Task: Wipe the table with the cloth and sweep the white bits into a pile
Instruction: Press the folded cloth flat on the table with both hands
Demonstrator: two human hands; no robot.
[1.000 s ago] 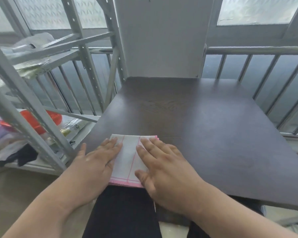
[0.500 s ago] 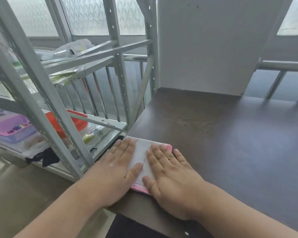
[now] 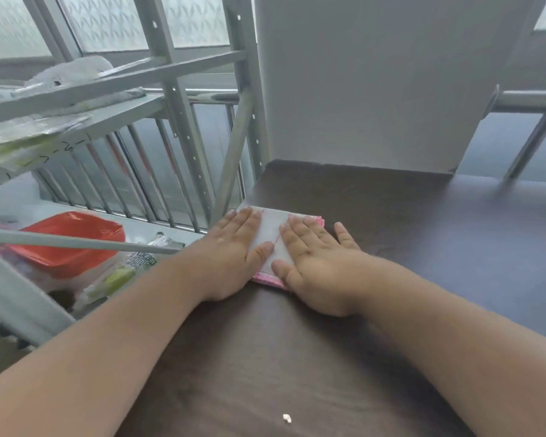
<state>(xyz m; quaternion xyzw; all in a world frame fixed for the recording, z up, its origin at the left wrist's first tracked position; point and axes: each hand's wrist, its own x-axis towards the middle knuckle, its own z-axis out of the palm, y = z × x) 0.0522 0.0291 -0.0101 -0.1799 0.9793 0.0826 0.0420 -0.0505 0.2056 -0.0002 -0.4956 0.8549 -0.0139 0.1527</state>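
A folded white cloth point(image 3: 273, 230) with pink edging lies flat on the dark brown table point(image 3: 423, 234), close to its left edge and toward the far side. My left hand point(image 3: 234, 247) presses flat on the cloth's left half, fingers together and stretched out. My right hand point(image 3: 319, 263) presses flat on its right half, fingers slightly spread, some reaching past onto the table. One small white bit point(image 3: 287, 418) lies on the table near the bottom of the view, between my forearms.
A grey metal shelving rack point(image 3: 177, 99) stands against the table's left side, holding an orange tub point(image 3: 73, 244), packets and plastic bags. A white panel point(image 3: 375, 83) rises at the table's far edge. Railing bars point(image 3: 524, 152) run behind.
Both hands have slid the cloth away from me, from the near edge toward the far left part of the table. The view has shifted left and forward.
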